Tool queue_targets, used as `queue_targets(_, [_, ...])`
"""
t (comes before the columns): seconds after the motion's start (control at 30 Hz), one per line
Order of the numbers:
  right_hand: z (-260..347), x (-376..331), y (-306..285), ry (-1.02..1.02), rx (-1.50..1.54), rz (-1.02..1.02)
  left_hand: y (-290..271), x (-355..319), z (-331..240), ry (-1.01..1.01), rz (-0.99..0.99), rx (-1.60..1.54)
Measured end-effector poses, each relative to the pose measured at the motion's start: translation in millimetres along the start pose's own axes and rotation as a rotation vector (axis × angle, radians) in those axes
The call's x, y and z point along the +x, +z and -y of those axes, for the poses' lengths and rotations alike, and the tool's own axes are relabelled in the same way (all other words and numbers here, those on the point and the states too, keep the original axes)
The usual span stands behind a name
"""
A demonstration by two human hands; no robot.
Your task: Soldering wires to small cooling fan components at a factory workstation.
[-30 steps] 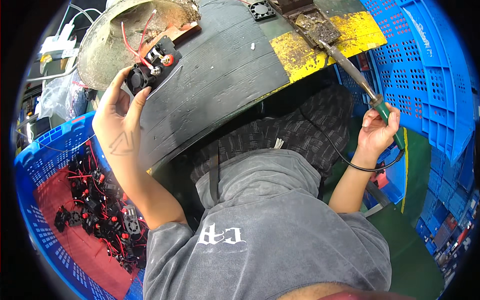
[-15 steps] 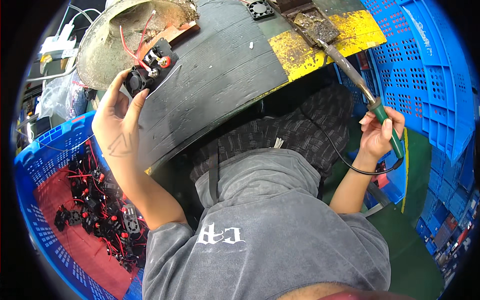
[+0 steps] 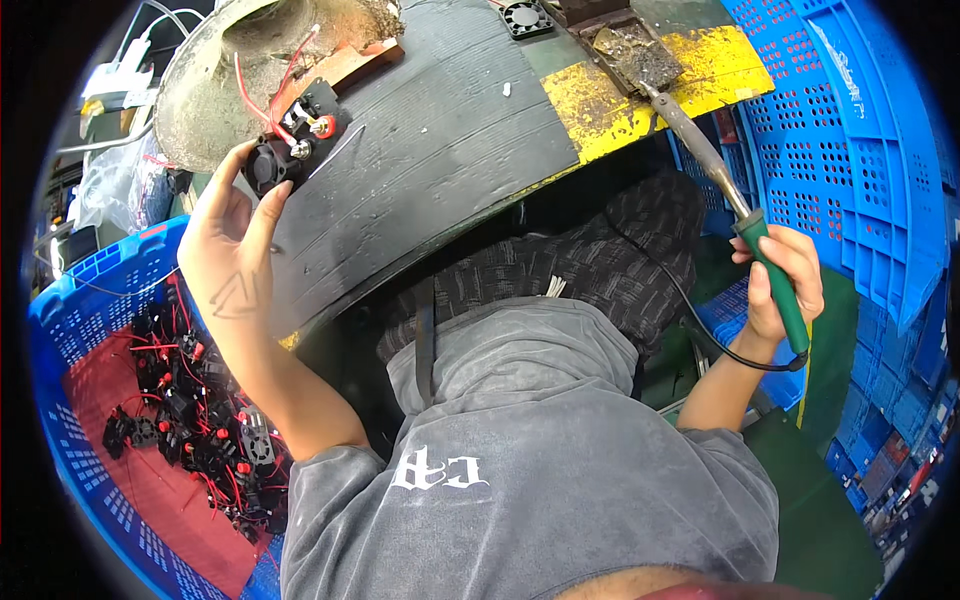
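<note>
Between thumb and fingers, my left hand pinches a small black cooling fan. The fan adjoins a black panel carrying a red-collared terminal, metal posts and two red wires that stick up. This assembly is held at the left of the bench, by a brownish block. At the right, my right hand is wrapped round the green handle of a soldering iron. The iron's tip rests at the dirty metal stand on the bench's yellow-painted corner.
A blue crate at lower left holds several fan assemblies with red wires on red lining. Another small fan lies at the bench's back. A large crusted bowl-shaped piece stands behind my left hand. Blue perforated crates rise at the right.
My right hand has shifted slightly right with the soldering iron, its grip turned a little. The iron's tip stays at the stand. My left hand and the fan have barely moved.
</note>
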State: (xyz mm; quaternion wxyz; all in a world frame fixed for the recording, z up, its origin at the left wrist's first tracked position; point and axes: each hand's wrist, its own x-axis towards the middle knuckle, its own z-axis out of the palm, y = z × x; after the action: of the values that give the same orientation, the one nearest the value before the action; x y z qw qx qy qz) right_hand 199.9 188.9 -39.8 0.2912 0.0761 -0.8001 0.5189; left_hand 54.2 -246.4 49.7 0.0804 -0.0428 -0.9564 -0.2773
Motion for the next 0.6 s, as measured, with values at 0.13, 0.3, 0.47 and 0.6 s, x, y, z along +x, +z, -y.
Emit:
queue_targets(0.13, [23,17,-10,-0.047,-0.256,0.178,-11,-6,1,0.025,-0.021,-0.037])
queue_targets(0.3, [38,20,-2,-0.012,-0.261,0.338,-39,-25,2,-0.048,-0.067,-0.08])
queue_targets(0.47, [59,22,8,0.057,-0.459,0.454,-58,-38,20,-0.108,-0.156,-0.017])
queue_targets(0.6, [53,23,4,0.003,-0.494,0.562,-60,-41,24,-0.124,-0.166,-0.037])
